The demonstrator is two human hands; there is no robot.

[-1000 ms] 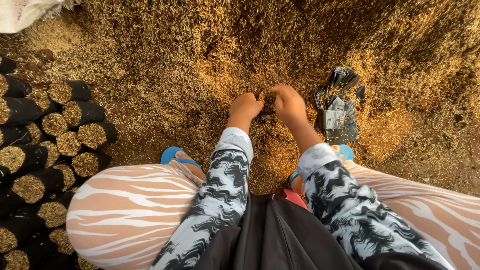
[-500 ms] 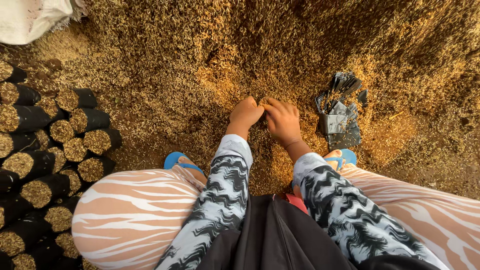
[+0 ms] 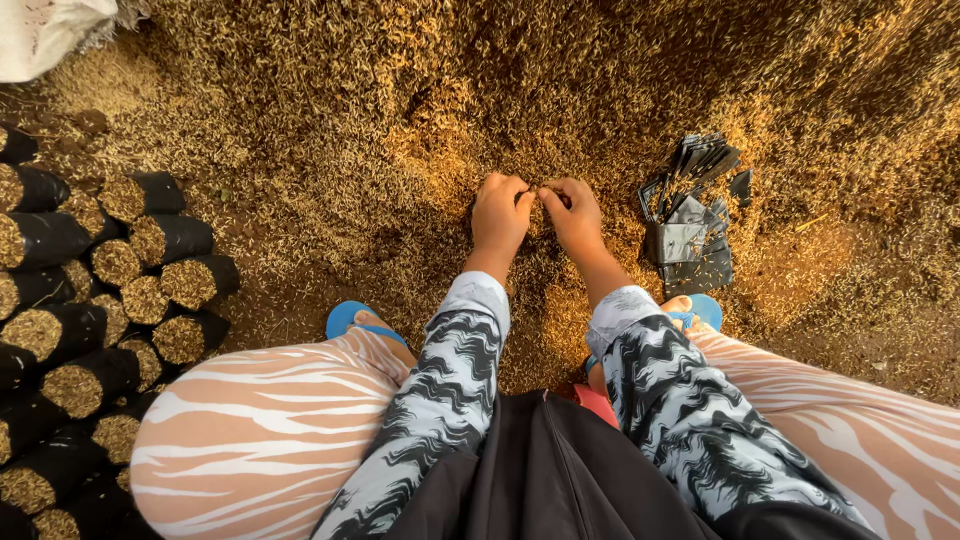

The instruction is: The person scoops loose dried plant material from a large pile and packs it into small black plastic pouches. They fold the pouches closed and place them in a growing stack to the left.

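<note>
Both hands, left hand (image 3: 497,215) and right hand (image 3: 574,218), pinch something unidentifiable amid the husk pile (image 3: 420,130). Filled black bags (image 3: 95,300) lie stacked left of the fingers (many done); empty bags (image 3: 690,225) remain right.

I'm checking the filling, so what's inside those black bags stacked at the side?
The black bags lie stacked, open ends showing packed golden husk, like the husk pile. Deeper contents are hidden.

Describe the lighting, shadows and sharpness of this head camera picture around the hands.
Head view: warm, golden light falls over the husk pile, brightest just above the hands; the left hand and right hand are sharp, with small dark shadows under them. No glare. The filled black bags at left sit in dimmer light. The patterned legs curve outward toward the edges, a wide-angle distortion.
</note>
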